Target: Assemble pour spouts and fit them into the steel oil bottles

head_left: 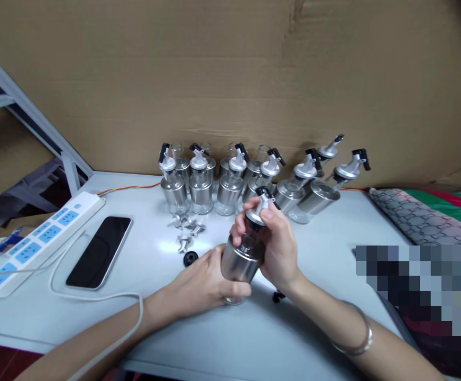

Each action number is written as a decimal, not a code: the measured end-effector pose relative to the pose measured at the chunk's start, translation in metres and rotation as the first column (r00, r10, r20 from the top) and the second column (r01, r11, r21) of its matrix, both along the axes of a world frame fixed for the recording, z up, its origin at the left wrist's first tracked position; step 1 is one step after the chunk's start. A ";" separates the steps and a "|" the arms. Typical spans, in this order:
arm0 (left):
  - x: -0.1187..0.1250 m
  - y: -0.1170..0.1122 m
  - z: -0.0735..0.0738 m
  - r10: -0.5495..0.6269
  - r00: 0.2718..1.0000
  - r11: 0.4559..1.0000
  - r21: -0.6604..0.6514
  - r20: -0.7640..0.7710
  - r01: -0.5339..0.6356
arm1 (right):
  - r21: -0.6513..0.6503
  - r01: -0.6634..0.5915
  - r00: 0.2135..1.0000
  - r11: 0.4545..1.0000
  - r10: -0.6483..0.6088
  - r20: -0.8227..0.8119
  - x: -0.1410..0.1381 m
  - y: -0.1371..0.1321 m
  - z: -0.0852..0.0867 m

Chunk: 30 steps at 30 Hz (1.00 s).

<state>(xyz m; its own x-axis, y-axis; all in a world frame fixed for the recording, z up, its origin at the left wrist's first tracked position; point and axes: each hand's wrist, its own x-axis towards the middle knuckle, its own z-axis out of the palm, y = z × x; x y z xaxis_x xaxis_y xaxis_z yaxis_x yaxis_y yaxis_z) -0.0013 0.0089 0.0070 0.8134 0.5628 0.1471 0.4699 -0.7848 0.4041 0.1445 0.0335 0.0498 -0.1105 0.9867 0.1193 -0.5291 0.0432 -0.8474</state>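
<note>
My left hand is wrapped round the steel-sleeved base of a glass oil bottle, which tilts to the right just above the white table. My right hand grips the bottle's neck, with thumb and fingers closed on its silver pourer cap with a black spout. Just left of the hands lie several small metal parts and a black round stopper. A small black piece sits under my right wrist.
Several finished bottles with pourer caps stand in rows at the back of the table. A phone and a white power strip with its cable lie on the left. Folded fabric is on the right. Cardboard forms the back wall.
</note>
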 end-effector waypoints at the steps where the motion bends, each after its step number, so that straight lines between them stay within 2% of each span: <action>1: 0.000 0.000 0.000 0.007 1.000 1.000 0.002 0.000 -0.007 | 0.007 0.004 1.000 1.000 -0.004 0.001 0.000 0.000 0.000; 7: -0.001 -0.002 -0.006 -0.001 1.000 0.997 0.074 0.003 0.001 | 0.014 0.059 0.996 0.998 -0.060 0.064 -0.003 0.002 0.002; 14: -0.001 -0.001 -0.007 -0.036 0.998 0.992 0.126 0.043 0.031 | 0.012 0.012 0.992 1.000 -0.013 0.122 0.001 0.004 -0.002; 17: -0.002 0.000 -0.007 -0.044 0.995 0.991 0.130 0.088 0.032 | 0.054 0.010 0.989 0.998 -0.018 0.146 0.000 0.001 -0.003; 20: -0.005 0.000 -0.009 -0.006 0.987 0.993 0.121 0.161 -0.014 | 0.127 -0.009 0.977 0.992 -0.018 0.212 0.003 0.002 0.004; 22: -0.007 0.000 -0.010 0.029 0.975 0.991 0.124 0.219 -0.057 | 0.173 0.034 0.970 0.984 -0.074 0.233 0.010 0.007 0.014; 25: -0.009 -0.001 -0.012 0.034 0.962 0.985 0.153 0.271 -0.077 | 0.264 0.220 0.925 0.939 -0.287 0.250 0.032 0.018 0.034; 28: -0.009 -0.001 -0.011 0.021 0.977 0.981 0.185 0.212 -0.062 | 0.383 0.315 0.856 0.868 -0.434 0.280 0.058 0.031 0.048; 30: -0.008 -0.002 -0.009 0.011 0.988 0.978 0.205 0.156 -0.043 | 0.497 0.378 0.786 0.781 -0.554 0.273 0.072 0.038 0.051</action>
<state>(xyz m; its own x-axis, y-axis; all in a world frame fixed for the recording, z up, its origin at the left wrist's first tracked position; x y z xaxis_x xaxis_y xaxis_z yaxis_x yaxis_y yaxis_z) -0.0094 0.0067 -0.0021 0.7571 0.5286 0.3838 0.4375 -0.8466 0.3030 0.2167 0.0716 0.1008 0.2279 0.7977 0.5584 0.0147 0.5706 -0.8211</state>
